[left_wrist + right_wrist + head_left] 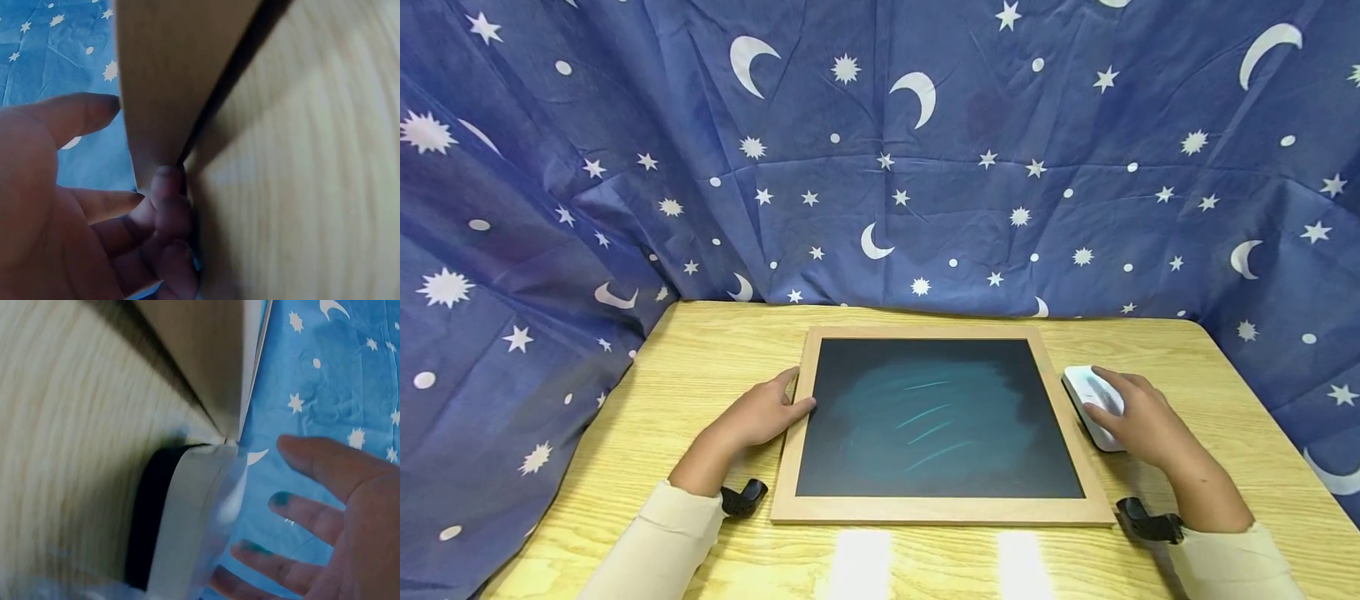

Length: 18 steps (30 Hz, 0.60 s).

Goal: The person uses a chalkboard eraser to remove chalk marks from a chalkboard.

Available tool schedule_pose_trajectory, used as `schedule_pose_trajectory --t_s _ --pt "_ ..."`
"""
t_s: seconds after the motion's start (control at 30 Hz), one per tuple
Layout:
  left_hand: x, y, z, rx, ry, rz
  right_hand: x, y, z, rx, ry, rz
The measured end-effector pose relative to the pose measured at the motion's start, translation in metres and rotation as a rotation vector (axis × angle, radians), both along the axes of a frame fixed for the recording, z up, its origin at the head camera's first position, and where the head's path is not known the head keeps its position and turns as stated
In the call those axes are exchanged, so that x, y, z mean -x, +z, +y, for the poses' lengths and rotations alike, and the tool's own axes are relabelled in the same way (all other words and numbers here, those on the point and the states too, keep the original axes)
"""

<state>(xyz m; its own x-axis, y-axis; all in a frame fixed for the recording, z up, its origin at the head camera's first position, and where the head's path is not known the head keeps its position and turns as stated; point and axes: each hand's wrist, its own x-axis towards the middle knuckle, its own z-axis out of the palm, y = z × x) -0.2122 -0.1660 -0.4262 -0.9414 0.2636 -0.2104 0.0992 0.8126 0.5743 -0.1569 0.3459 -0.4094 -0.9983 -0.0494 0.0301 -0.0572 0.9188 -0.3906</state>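
A chalkboard (pixel 865 467) in a pale wooden frame lies flat on the table, its dark surface smeared with teal chalk and crossed by several thin teal strokes. On the left side of that frame my left hand (pixel 763 414) holds on, thumb over the top; in the left wrist view curled fingers (pixel 172 215) press the frame's outer side down by the table. Right of the board sits a white eraser (pixel 1081 385) with a black underside. My right hand (pixel 1142 419) hovers over it with loose, spread fingers, and a gap shows between them in the right wrist view. Teal chalk marks some right fingertips (pixel 281 499).
The yellow wood-grain table (pixel 700 350) extends around the board, with two bright light reflections near its front. A blue curtain (pixel 955 208) with white moons and stars hangs behind and along both sides. Black wrist mounts (pixel 745 498) sit below both hands.
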Motion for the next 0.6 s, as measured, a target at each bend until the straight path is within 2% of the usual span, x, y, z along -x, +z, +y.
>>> schedule_pose_trajectory --t_s 0.13,0.3,0.6 --pt "0.0007 -0.0016 -0.001 -0.026 0.0 -0.011 0.0015 -0.0037 0.0072 0.039 0.008 -0.048" --pt "0.0008 -0.0031 -0.0012 -0.034 -0.004 -0.006 0.0015 -0.0049 0.0086 0.037 -0.017 -0.091" --pt "0.0022 -0.0069 -0.002 -0.055 0.007 -0.011 0.0024 -0.0098 0.0081 0.026 0.006 -0.12"
